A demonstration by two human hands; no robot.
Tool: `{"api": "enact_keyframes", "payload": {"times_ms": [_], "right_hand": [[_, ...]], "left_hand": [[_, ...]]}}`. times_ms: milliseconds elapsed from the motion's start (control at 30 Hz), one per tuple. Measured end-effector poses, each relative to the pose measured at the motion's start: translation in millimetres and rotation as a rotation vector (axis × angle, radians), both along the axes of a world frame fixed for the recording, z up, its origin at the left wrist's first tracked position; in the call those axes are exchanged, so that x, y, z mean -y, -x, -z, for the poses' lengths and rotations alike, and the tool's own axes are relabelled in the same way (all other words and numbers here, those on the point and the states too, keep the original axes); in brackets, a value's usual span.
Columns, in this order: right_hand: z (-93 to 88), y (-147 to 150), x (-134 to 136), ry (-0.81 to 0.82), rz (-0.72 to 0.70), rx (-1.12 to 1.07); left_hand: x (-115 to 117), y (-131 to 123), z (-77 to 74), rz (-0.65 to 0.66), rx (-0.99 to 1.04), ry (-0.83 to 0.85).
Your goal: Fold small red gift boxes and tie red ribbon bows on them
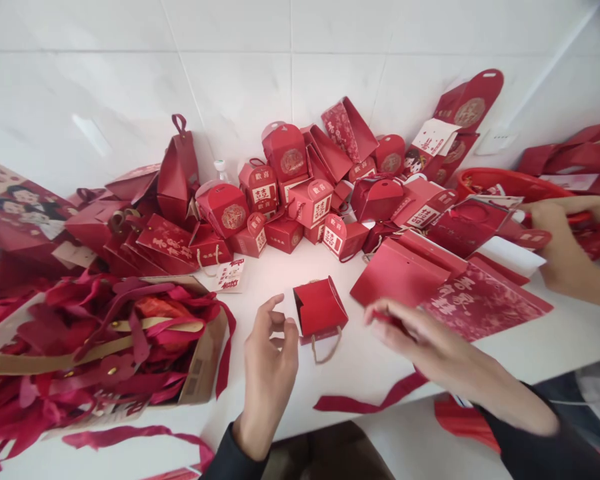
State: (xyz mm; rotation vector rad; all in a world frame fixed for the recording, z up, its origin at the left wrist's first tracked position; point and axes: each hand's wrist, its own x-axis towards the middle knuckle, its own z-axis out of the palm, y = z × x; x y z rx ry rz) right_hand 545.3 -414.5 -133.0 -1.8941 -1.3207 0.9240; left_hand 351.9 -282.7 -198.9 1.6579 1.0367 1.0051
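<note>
A small red gift box (323, 310) with a twine handle (327, 348) lies on the white table between my hands, its open end towards the left. Just left of it, my left hand (271, 363) is raised with curled fingers, thumb and index apart, holding nothing visible. To the box's right, my right hand (415, 333) has its fingers bent around something small and red, mostly hidden by the fingers. A dark red ribbon (365, 402) lies on the table below the right hand.
Many red gift boxes (285, 150) are piled along the tiled wall. At left stands a cardboard box (207, 363) full of ribbons. Flat red bags (485, 300) lie at right. Another person's arm (570, 250) reaches by a red basin (510, 179).
</note>
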Motion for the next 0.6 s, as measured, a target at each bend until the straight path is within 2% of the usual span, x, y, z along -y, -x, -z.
{"api": "enact_keyframes", "payload": {"times_ms": [33, 100, 200, 267, 367, 433, 600], "right_hand": [[5.0, -4, -8, -0.037, 0.094, -0.001], [16.9, -7, -23, -0.108, 0.163, -0.006], [33.1, 2, -35, -0.150, 0.081, -0.062], [37.9, 13, -34, -0.116, 0.021, -0.120], [34.1, 25, -25, -0.057, -0.017, -0.172], [28.3, 27, -21, -0.054, -0.007, -0.170], [25.0, 22, -18, -0.062, 0.034, -0.111]], "left_hand": [[2, 1, -1.8, 0.016, -0.014, -0.022], [5, 6, -4.4, 0.037, -0.055, -0.071], [12, 16, -4.3, 0.019, -0.150, -0.170], [16, 23, -3.8, -0.028, -0.237, -0.312], [22, 25, -7.2, -0.105, -0.364, -0.616], [26, 21, -12.1, -0.080, -0.417, -0.751], [30, 4, -19.0, 0.093, -0.553, -0.852]]}}
